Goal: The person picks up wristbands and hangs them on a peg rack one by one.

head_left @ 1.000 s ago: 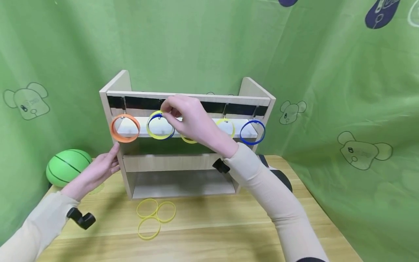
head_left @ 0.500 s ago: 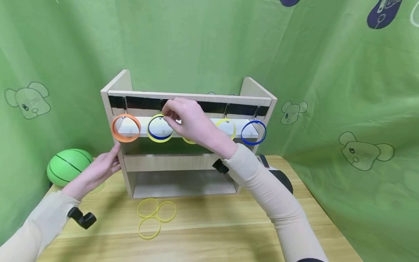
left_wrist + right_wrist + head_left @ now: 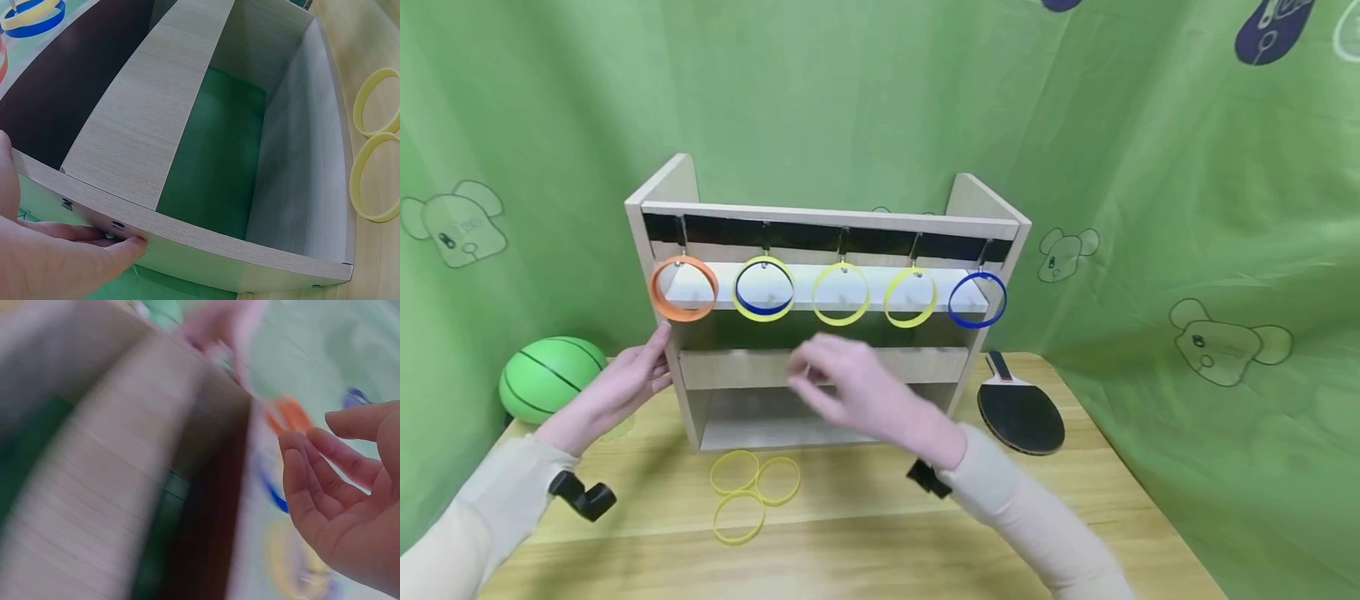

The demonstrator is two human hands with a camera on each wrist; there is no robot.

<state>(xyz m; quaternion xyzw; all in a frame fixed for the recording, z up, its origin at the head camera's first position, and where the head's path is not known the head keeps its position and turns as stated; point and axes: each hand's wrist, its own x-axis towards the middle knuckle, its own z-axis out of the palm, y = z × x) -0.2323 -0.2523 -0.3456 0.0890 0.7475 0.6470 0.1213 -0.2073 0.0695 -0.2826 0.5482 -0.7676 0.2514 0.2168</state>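
Observation:
My left hand rests against the left side of a wooden shelf, its thumb by the front edge. In the left wrist view, fingertips touch the outer face of the side panel. My right hand hovers before the shelf, below the hanging rings, fingers loosely bent with nothing between them. From hooks on the black strip hang an orange ring, a yellow ring together with a blue ring, two single yellow rings and, at far right, another blue ring. The right wrist view is blurred.
Three thin yellow rings lie touching on the wooden table before the shelf. A green ball sits left of it, and a black table tennis bat lies to the right. Green curtain surrounds the table.
My right hand has let go at the second hook and moved down, away from the rings. The yellow and blue rings there hang free. My left hand stays at the shelf's side.

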